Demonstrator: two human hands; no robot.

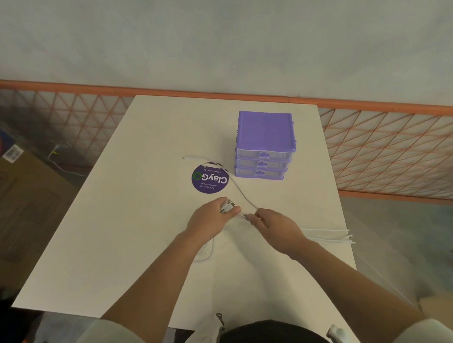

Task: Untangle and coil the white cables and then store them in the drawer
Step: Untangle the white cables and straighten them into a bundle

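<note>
Several white cables (243,194) lie on the white table (132,202). My left hand (209,222) grips a small bundle of cable loops and plugs at its fingertips. My right hand (275,227) pinches a cable strand just right of that bundle. One cable runs from my hands up across a round purple sticker (210,178) to a loose end at the far left. More cable ends (333,236) stick out over the table's right edge. A loop (207,253) lies under my left wrist. The purple three-drawer unit (264,145) stands behind, all drawers closed.
An orange mesh fence (389,147) runs behind and right of the table. A cardboard box (19,198) sits on the floor at left. The table's right edge is close to my right forearm.
</note>
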